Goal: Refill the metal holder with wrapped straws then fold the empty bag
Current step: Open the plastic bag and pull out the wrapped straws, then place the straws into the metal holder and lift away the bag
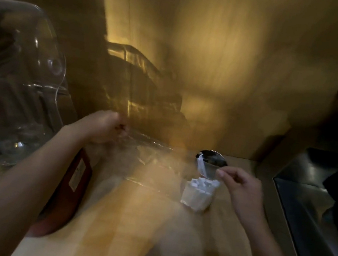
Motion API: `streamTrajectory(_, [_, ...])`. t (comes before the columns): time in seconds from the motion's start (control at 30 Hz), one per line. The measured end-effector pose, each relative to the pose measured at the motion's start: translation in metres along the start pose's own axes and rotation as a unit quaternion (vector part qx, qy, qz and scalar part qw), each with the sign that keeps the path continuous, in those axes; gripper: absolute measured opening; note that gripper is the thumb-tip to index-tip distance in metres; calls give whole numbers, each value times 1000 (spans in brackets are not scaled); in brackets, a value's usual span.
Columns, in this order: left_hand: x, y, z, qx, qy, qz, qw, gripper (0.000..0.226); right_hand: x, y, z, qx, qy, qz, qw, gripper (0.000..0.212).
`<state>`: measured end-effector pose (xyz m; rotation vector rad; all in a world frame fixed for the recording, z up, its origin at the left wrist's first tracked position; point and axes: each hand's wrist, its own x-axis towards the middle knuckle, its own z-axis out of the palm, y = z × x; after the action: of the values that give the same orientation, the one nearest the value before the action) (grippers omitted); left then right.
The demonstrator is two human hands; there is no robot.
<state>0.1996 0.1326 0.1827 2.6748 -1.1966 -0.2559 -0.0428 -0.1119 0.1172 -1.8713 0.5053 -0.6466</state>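
The frame is dim and blurred. My left hand (101,127) is closed on one end of a clear plastic bag (150,156), which stretches rightward over the wooden counter (126,220). A bundle of white wrapped straws (199,191) stands upright at centre right. Just behind it is a round shiny metal holder (214,158) with a single wrapped straw (202,165) leaning in it. My right hand (241,183) hovers beside the bundle and the single straw, thumb and forefinger pinched. Blur hides whether they grip anything.
A large clear plastic cover (16,81) stands at the left. A dark red object with a white label (76,177) lies under my left forearm. A dark metal sink (316,213) borders the counter on the right. A wooden wall (217,69) rises right behind.
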Motion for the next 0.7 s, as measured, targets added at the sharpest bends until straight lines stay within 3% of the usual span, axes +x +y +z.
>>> streamTrajectory(0.1, [-5, -3, 21, 0, -40, -18, 999, 14, 0, -3, 1, -29, -20, -2, 999, 23])
streamTrajectory(0.17, [-5, -4, 30, 1, -21, -15, 1000, 5, -1, 0, 3, -49, -33, 18, 998, 19])
streamTrajectory(0.3, [-8, 1, 33, 6, 41, 6, 999, 14, -1, 4, 1, -34, -6, 26, 999, 22])
streamTrajectory(0.53, [-4, 39, 45, 38, 30, 74, 996, 32, -1, 2, 2, -14, 9, 26, 1000, 20])
streamTrajectory(0.7, [0, 64, 54, -27, 44, 107, 993, 21, -9, 20, 4, -13, -13, 72, 997, 13])
